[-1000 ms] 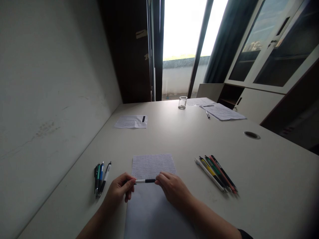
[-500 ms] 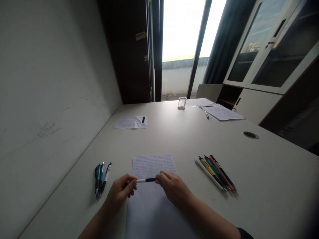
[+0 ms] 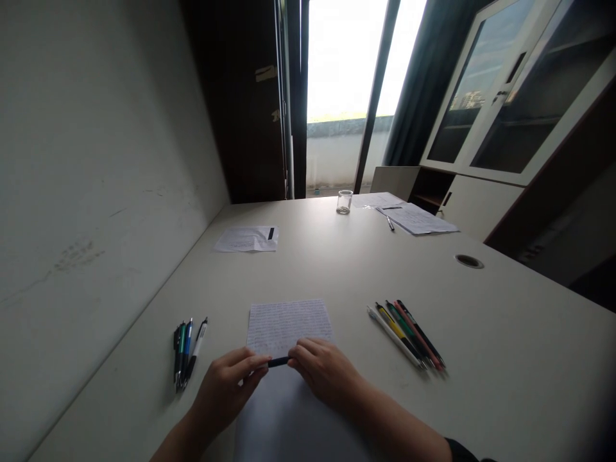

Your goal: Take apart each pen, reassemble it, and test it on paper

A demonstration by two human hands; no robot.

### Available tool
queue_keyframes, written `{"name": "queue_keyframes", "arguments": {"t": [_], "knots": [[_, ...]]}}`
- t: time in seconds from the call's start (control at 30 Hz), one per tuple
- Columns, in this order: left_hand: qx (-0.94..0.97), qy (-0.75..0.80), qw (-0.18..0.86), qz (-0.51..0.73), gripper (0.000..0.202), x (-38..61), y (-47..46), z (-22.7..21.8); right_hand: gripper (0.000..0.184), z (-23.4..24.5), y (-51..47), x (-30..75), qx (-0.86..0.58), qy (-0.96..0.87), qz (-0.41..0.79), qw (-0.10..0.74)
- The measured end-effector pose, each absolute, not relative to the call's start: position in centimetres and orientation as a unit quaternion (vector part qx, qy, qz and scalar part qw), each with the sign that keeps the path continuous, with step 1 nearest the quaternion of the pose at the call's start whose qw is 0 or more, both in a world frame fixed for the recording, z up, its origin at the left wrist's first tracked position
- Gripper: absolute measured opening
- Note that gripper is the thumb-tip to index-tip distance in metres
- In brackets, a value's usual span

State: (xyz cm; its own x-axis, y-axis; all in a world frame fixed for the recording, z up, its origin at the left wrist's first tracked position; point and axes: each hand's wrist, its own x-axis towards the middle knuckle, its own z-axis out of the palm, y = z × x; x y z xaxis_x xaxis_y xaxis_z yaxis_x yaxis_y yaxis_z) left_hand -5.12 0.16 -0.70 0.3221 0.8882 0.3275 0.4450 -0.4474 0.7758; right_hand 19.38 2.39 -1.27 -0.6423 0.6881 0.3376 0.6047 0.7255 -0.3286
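Observation:
A pen [image 3: 278, 362] lies level between my two hands, and only its dark section shows. My left hand [image 3: 230, 378] pinches its left end between thumb and fingers. On the other end my right hand [image 3: 320, 369] is closed, its fingers hiding the tip. Beneath them is a sheet of paper [image 3: 289, 321] with lines of small writing on its far part; the near part is plain. Left of my hands lie several pens [image 3: 181, 350], blue, green, black and white. Several more pens [image 3: 404, 330], white, yellow, green, red and black, are grouped on the right.
Farther back on the white table [image 3: 317, 273] stand a glass jar [image 3: 344, 202] and papers [image 3: 418, 218] with a pen [image 3: 390, 224] beside them. Another sheet [image 3: 248, 239] lies at the far left, near the wall [image 3: 120, 192]. A round cable hole [image 3: 468, 261] is at the right.
My hands have come closer together on the pen; its white section is now covered by my left hand. The whole view has shifted slightly.

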Motion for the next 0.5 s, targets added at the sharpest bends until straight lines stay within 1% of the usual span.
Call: {"name": "queue_keyframes", "arguments": {"t": [0.13, 0.2, 0.37, 0.5], "knots": [[0.82, 0.405, 0.214, 0.342, 0.026, -5.37, 0.18, -1.01, 0.014, -1.29, 2.35, 19.25, -0.361, -0.901, 0.096, 0.22], [0.834, 0.399, 0.194, 0.327, 0.026, -5.47, 0.18, -1.1, 0.013, -1.41, 2.37, 19.17, -0.363, -0.901, 0.095, 0.22], [0.84, 0.409, 0.177, 0.31, 0.023, -5.55, 0.24, -1.19, 0.004, -1.82, 2.45, 19.13, -0.363, -0.897, 0.102, 0.232], [0.838, 0.409, 0.18, 0.314, 0.022, -5.61, 0.27, -1.33, 0.007, -1.82, 2.46, 19.25, -0.361, -0.889, 0.115, 0.257]]}}
